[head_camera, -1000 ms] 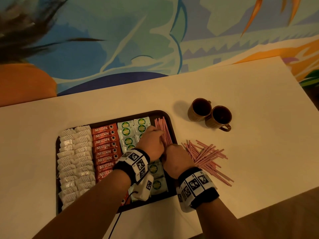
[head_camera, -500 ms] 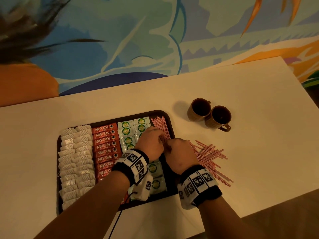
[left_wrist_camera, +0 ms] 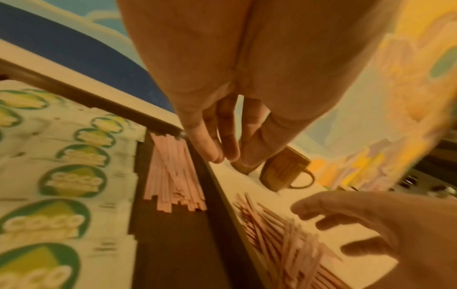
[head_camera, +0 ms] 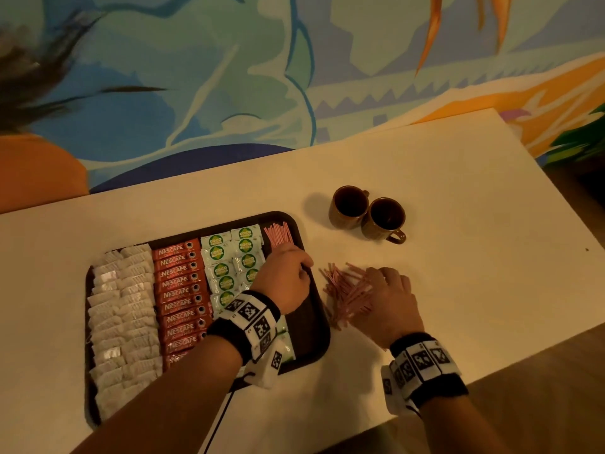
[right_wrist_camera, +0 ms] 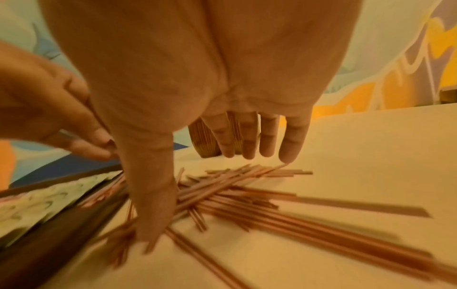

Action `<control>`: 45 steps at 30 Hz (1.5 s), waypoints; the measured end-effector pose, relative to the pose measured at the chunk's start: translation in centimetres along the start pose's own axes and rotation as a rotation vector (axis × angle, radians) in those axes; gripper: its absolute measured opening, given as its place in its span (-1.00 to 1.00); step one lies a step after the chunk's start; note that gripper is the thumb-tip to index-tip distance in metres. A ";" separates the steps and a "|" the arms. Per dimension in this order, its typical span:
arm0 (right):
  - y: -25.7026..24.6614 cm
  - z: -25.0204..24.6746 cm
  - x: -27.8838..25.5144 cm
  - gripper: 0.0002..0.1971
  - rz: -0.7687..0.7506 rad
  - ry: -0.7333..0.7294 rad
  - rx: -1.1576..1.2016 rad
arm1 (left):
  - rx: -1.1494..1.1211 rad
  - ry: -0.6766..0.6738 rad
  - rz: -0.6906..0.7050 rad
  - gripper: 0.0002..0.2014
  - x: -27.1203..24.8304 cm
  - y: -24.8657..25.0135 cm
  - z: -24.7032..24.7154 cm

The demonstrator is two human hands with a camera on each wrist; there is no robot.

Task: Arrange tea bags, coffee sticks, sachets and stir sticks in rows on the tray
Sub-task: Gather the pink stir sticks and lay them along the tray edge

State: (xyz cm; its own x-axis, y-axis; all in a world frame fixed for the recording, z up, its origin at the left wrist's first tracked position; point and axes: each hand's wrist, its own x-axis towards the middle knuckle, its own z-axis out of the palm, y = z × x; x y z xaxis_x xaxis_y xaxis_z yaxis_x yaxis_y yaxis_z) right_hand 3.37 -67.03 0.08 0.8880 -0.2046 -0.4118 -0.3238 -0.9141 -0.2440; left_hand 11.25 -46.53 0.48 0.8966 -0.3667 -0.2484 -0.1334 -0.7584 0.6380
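While your left hand [head_camera: 284, 276] rested loose and empty over the sticks [head_camera: 279, 233] laid in the tray [head_camera: 312, 332], your right hand [head_camera: 388, 303] spread open over the loose pile [head_camera: 343, 294] beside it, so gathering and aligning another bunch likely came next.

the tray [head_camera: 314, 335] was dark brown. white tea bags [head_camera: 122, 322], red coffee sticks [head_camera: 181, 303] with white lettering and pale sachets [head_camera: 229, 267] with green-and-yellow ovals lay beside pink stir sticks [head_camera: 278, 233]. the table [head_camera: 458, 224] was cream, the mugs [head_camera: 366, 213] brown.
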 end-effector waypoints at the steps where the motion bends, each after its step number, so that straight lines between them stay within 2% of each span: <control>1: 0.2 0.3 -0.3 -0.01 -0.010 -0.009 -0.019 | 0.014 -0.030 0.035 -0.72 -0.2 0.8 0.5; 3: 0.9 1.0 -0.7 0.13 -0.020 -0.038 -0.047 | 0.044 -0.096 0.111 -0.67 -0.4 2.2 1.7; 5: 1.6 1.4 -0.7 0.16 -0.014 -0.046 -0.049 | 0.122 -0.142 0.161 -0.59 -0.4 3.4 3.2; 10: 2.7 2.1 0.1 -0.04 -0.026 0.025 -0.058 | 0.348 -0.251 0.133 -0.23 0.3 5.2 6.1; 12: 2.9 2.1 0.5 -0.16 -0.048 0.040 -0.077 | 0.443 -0.273 0.155 -0.19 0.5 5.3 7.0; 16: 3.1 2.3 1.1 -0.39 -0.092 0.043 -0.052 | 0.466 -0.268 0.141 -0.24 1.0 5.5 7.7; 19: 3.5 2.3 1.5 -0.52 -0.129 0.056 -0.010 | 0.433 -0.240 0.120 -0.44 1.4 6.0 7.7; 21: 3.8 2.2 1.7 -0.59 -0.141 0.071 0.000 | 0.395 -0.221 0.103 -0.50 1.7 5.9 7.7; 23: 4.2 1.9 1.7 -0.57 -0.150 0.092 -0.027 | 0.351 -0.222 0.080 -0.46 1.9 5.7 7.6; 27: 4.5 1.5 1.7 -0.40 -0.202 0.095 -0.106 | 0.296 -0.202 0.078 -0.34 2.0 5.7 7.2; 30: 4.5 1.3 2.0 -0.51 -0.221 0.079 -0.132 | 0.321 -0.179 0.112 -0.35 2.1 6.0 6.9; 34: 4.5 1.2 2.2 -0.66 -0.236 0.057 -0.114 | 0.254 -0.151 0.080 -0.40 2.1 5.8 6.8; 39: 4.4 0.7 2.2 -0.68 -0.235 0.015 -0.110 | 0.118 -0.078 0.001 -0.51 2.0 4.7 6.7; 42: 4.1 0.2 2.1 -0.67 -0.230 0.009 -0.103 | 0.027 0.025 -0.002 -0.60 1.8 4.6 6.7; 45: 3.8 -0.4 1.9 -0.71 -0.197 0.035 -0.061 | -0.059 0.152 0.005 -0.60 1.7 4.7 6.6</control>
State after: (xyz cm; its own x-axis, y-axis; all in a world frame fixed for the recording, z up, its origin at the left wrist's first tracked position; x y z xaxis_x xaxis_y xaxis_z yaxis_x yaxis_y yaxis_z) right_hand 3.99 -71.03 -1.25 0.9434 -0.0306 -0.3303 -0.1230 -0.9570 -0.2629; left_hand 9.33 -54.22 -1.74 0.9501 -0.2813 -0.1350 -0.1169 -0.7221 0.6819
